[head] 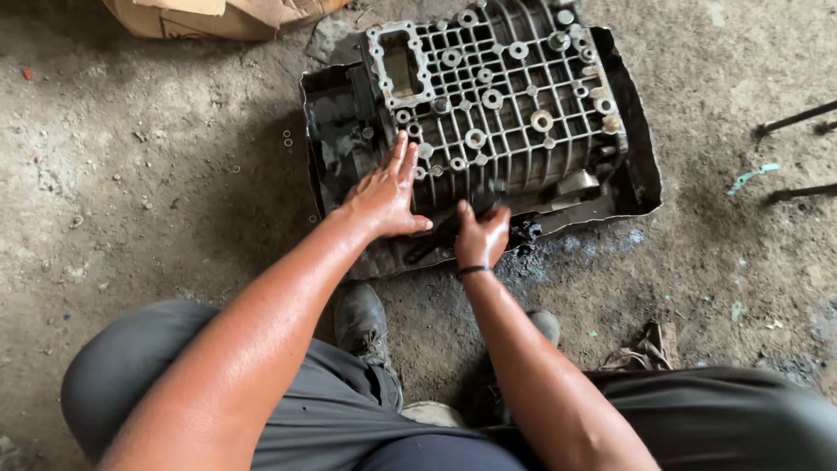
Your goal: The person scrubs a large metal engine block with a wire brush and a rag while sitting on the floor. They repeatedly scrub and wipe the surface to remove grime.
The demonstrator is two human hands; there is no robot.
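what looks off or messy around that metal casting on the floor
Dark oily grime has spread past the front edge of the bent metal sheet under the ribbed casting. Small washers lie loose on the concrete. The left hand rests flat on the casting.

Soft, even daylight falls from above. Faint shadow pools just beside the fingers (pixel 403 161). Focus is sharp; edges bend slightly.
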